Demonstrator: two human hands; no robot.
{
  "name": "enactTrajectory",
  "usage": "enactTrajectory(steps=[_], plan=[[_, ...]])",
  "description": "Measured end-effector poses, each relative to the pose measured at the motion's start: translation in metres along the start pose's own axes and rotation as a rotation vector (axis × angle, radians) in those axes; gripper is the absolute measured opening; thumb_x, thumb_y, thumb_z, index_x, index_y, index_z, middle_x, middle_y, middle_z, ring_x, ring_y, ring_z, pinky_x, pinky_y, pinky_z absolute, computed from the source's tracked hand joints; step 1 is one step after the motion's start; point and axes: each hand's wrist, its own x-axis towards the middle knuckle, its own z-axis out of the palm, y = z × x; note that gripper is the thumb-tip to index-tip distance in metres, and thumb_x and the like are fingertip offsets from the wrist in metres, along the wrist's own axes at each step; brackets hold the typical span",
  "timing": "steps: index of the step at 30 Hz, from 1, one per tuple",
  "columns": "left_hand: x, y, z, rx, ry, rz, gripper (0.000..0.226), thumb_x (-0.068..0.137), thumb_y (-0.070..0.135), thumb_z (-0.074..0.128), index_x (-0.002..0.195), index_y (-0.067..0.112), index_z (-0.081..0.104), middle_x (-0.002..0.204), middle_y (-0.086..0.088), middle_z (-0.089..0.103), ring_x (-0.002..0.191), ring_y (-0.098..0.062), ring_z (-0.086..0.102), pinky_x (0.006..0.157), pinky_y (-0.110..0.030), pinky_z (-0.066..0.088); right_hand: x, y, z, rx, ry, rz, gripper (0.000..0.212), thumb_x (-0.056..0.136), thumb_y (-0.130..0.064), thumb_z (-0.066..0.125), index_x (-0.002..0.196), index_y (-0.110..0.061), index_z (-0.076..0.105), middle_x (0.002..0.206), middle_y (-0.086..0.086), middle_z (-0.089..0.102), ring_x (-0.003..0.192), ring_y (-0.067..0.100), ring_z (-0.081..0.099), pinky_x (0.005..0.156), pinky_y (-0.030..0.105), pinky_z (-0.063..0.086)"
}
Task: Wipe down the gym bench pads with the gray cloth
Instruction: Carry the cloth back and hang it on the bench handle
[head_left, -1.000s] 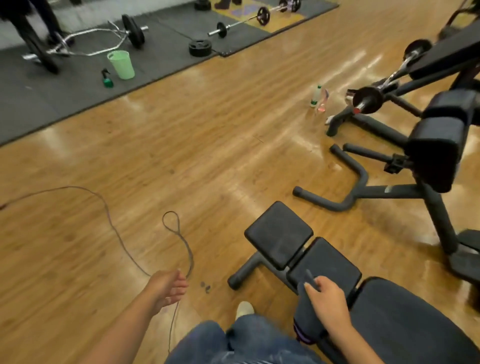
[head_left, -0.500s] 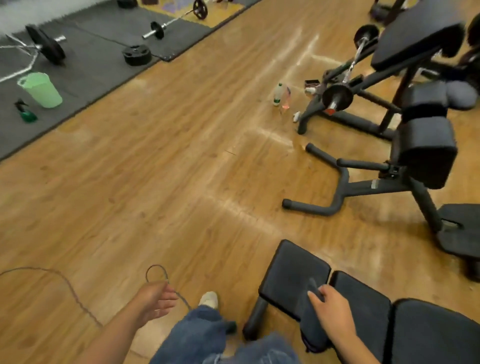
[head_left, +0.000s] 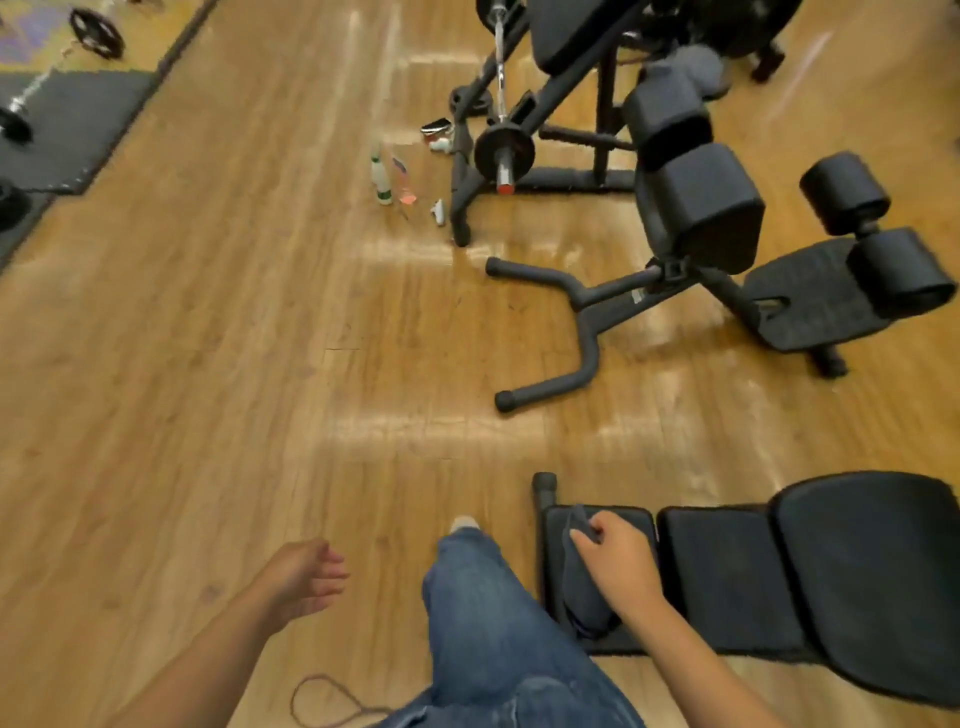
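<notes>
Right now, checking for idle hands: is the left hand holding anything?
No, the left hand hangs empty above the wooden floor, while the right hand grips the gray cloth.

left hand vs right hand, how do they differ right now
The right hand grips the gray cloth on the end pad of the bench; the left hand holds nothing. The right hand's fingers curl round the cloth, while the left hand's hang loose. The right hand is over the bench, the left over the wooden floor. Both reach forward on bare forearms.
</notes>
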Motion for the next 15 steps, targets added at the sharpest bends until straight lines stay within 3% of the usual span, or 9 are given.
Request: enactTrajectory(steps=[5, 9, 15], plan=[[0.051, 0.126, 0.015, 0.132, -0.07, 0.036, 0.027, 0.097, 0.018, 0.036, 0.085, 0.003, 0.055, 0.078, -0.013, 0.062, 0.069, -0.025, 0.055, 0.061, -0.03, 0.042, 0.065, -0.025, -0.009, 0.068, 0.075, 0.164, 0.036, 0.088, -0.029, 0.058, 0.061, -0.014, 0.04, 0.057, -0.001, 0.049, 0.054, 0.01, 0.048, 0.045, 0.024, 0.026], [0.069, 0.24, 0.032, 0.098, -0.169, 0.104, 0.029, 0.098, 0.02, 0.033, 0.085, 0.003, 0.053, 0.084, -0.014, 0.059, 0.072, -0.025, 0.054, 0.062, -0.033, 0.042, 0.119, -0.057, -0.036, 0.118, 0.157, 0.211, 0.037, 0.088, -0.027, 0.059, 0.059, -0.015, 0.038, 0.055, -0.002, 0.044, 0.053, 0.007, 0.043, 0.044, 0.022, 0.023], [0.091, 0.38, 0.082, 0.231, -0.29, 0.224, 0.028, 0.097, 0.021, 0.034, 0.089, 0.005, 0.055, 0.087, -0.012, 0.062, 0.074, -0.024, 0.056, 0.067, -0.032, 0.043, 0.196, -0.109, -0.079, 0.202, 0.228, 0.294, 0.03, 0.091, -0.03, 0.055, 0.071, -0.01, 0.047, 0.06, 0.003, 0.044, 0.051, 0.011, 0.04, 0.046, 0.026, 0.024]])
